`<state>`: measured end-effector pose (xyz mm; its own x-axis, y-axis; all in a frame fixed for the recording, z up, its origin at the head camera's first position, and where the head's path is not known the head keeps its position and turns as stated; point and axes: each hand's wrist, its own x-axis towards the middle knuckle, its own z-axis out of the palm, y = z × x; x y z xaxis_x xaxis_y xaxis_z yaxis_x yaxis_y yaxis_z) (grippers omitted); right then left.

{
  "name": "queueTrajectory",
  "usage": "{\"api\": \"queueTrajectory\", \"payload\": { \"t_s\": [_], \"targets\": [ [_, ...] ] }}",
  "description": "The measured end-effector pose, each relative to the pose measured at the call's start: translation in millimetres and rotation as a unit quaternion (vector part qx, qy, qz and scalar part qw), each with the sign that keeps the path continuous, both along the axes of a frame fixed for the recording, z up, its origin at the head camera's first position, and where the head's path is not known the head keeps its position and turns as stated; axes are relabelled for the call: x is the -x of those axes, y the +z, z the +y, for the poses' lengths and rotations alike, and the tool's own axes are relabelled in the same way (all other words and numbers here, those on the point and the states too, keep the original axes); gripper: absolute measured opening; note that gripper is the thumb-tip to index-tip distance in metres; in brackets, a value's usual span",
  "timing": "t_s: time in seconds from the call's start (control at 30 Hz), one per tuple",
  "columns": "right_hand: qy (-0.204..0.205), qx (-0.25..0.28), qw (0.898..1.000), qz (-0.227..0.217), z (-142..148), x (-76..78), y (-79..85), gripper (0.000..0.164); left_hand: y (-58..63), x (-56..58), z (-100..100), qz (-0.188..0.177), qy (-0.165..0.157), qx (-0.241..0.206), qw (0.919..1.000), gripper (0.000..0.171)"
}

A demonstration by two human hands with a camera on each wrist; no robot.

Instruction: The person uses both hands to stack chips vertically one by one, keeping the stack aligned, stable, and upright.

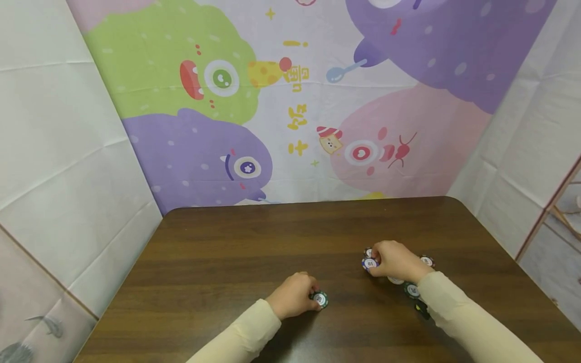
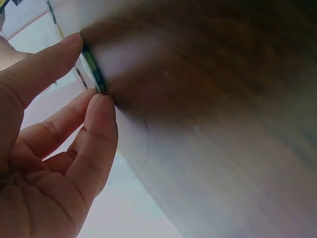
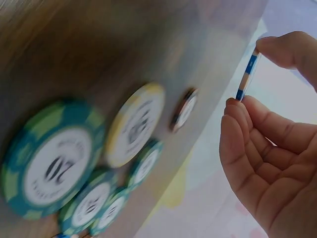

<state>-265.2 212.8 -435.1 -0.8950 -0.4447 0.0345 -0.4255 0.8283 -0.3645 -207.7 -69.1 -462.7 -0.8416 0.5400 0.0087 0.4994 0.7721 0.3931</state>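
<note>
Low over the wooden table, my left hand (image 1: 294, 295) pinches a green poker chip (image 1: 320, 299) by its edges between thumb and fingers. The left wrist view shows that green chip (image 2: 92, 69) edge-on, close to the tabletop. To the right, my right hand (image 1: 400, 262) pinches a blue poker chip (image 1: 369, 264). Seen edge-on in the right wrist view, the blue chip (image 3: 247, 74) is held between thumb and fingertips. A dark chip (image 1: 368, 252) shows just behind the blue one in the head view. More chips lie under and around my right hand and forearm, partly covered.
Several loose chips lie on the tabletop (image 1: 254, 242): a large green one (image 3: 57, 163) marked 20, a yellow one (image 3: 136, 125), and a dark one (image 3: 185, 110) farther off. A printed cloth (image 1: 299, 176) rises behind the table, with pale cloths at both sides.
</note>
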Motion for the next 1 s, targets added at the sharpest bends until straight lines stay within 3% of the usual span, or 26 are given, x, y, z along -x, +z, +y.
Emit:
{"api": "queueTrajectory", "payload": {
  "t_s": [0.63,1.0],
  "targets": [
    [0.085,0.015,0.996,0.029,-48,-19.5,4.7,0.028,3.5,-0.6,-2,-0.006,0.000,-0.009,0.9999,0.033],
    [0.122,0.018,0.992,-0.020,-75,-27.0,-1.4,0.027,3.7,-0.4,-2,-0.008,-0.006,-0.015,0.9998,0.027]
  ]
}}
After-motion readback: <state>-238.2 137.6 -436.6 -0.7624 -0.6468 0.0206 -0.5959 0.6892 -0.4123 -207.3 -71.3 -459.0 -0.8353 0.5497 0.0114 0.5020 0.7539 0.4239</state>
